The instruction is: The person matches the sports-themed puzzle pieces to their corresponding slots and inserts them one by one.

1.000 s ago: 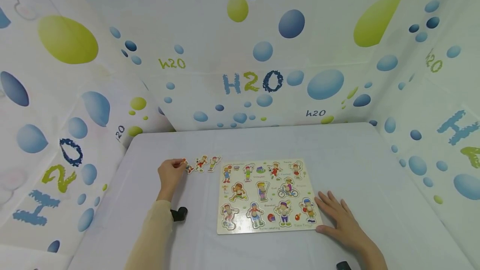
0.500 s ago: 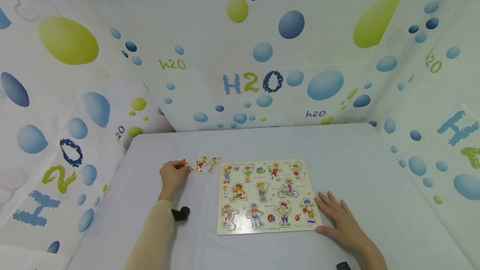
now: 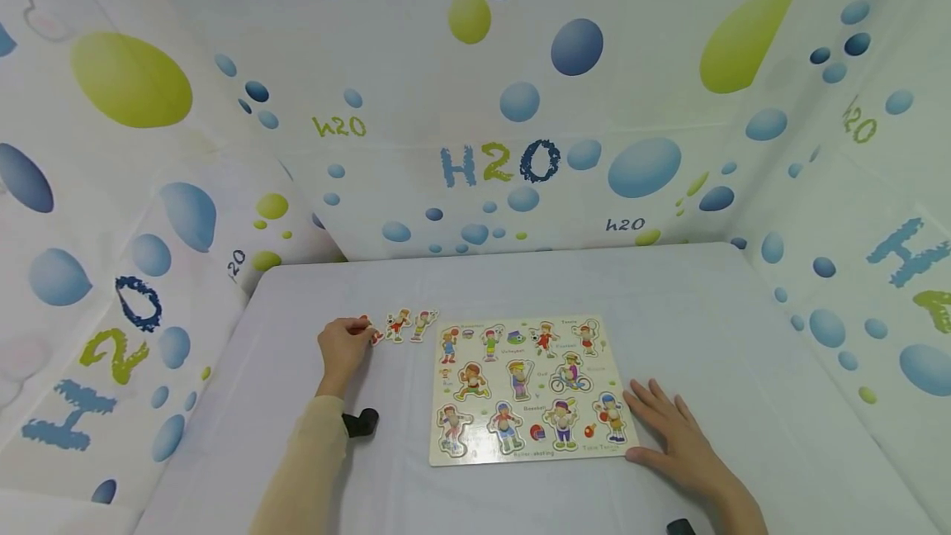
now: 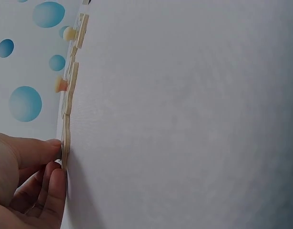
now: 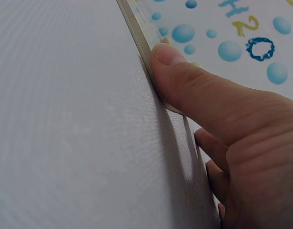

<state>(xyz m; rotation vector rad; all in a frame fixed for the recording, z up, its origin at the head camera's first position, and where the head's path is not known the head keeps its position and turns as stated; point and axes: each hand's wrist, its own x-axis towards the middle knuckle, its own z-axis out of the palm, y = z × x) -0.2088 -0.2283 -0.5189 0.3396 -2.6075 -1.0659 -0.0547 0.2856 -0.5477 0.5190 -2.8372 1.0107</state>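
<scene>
On the white table, my left hand [image 3: 344, 353] pinches a red figure-shaped puzzle piece [image 3: 376, 337] between thumb and fingertips, hiding much of it. The left wrist view shows that piece [image 4: 66, 138] edge-on, flat on the tabletop. Just right of it lie two more knobbed pieces, a player in red [image 3: 399, 325] and another figure [image 3: 423, 325]. The wooden puzzle board [image 3: 486, 428], with sports figures on it, lies right of them. My right hand [image 3: 672, 440] rests on the table with fingers spread along the board's right side; its thumb [image 5: 172, 67] lies on the board's corner edge.
The table [image 3: 669, 287] is bordered at the back and sides by white curtains [image 3: 416, 64] printed with blue and green drops. A black strap device [image 3: 361, 423] sits at my left wrist, and another black piece [image 3: 679, 527] near the right wrist.
My left hand has shifted slightly to the right and covers more of the red figure piece. The right hand, board and other two pieces stay in place.
</scene>
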